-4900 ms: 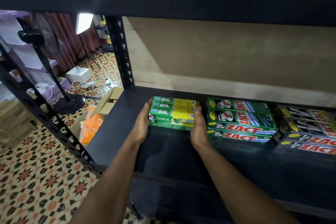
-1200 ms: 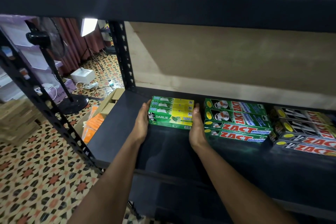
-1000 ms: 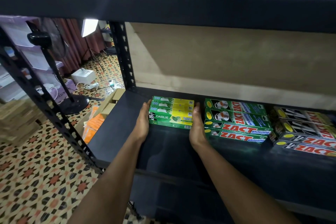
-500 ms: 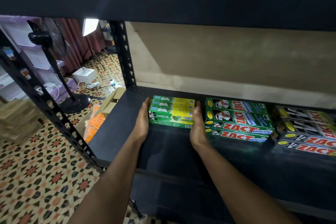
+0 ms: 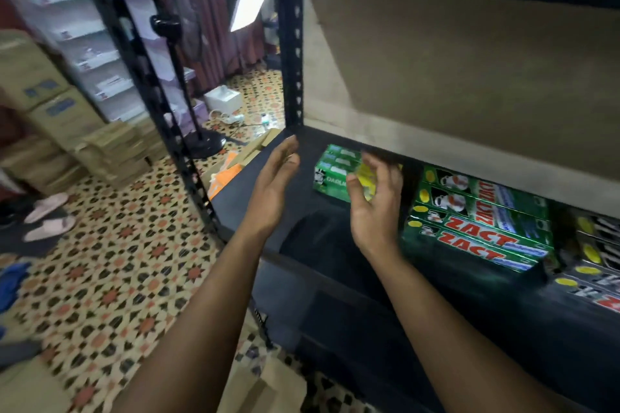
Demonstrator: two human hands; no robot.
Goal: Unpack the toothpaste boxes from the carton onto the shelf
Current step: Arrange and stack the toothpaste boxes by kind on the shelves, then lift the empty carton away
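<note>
The big black shelf [image 5: 322, 245] fills the picture from 12 o'clock round to 5 o'clock. Toothpaste boxes already sit in a row along its back. So I think part of the job is done. There is bare shelf in front of them and to their left, so more could fit.

There is one brown carton [image 5: 265, 386] at 6 o'clock, under the arms. Its inside is hidden. I cannot tell how many boxes are left in it.

The person's two hands are in the middle of the picture. The left hand [image 5: 273, 191] is flat with straight fingers. It holds nothing and is just to the 9 o'clock side of the light green stack, not touching it. The right hand [image 5: 375, 208] has loose, bent fingers and holds nothing too. It is in front of that stack's right end. I cannot tell if it touches. I think both hands are done with this stack.

At 3 o'clock from the hands is the dark green stack of Zact boxes [image 5: 476, 221]. I see two tops and two fronts, so I count about four.

Between the hands are the light green Darlie boxes [image 5: 335, 174], at the back left of the shelf. They are blurry and partly covered. I count at least three.

At the 4 o'clock edge are some black boxes [image 5: 597, 251]. They are cut off, so I cannot count them.

On the floor at 9 o'clock lie two pink slippers [image 5: 50, 214].
</note>
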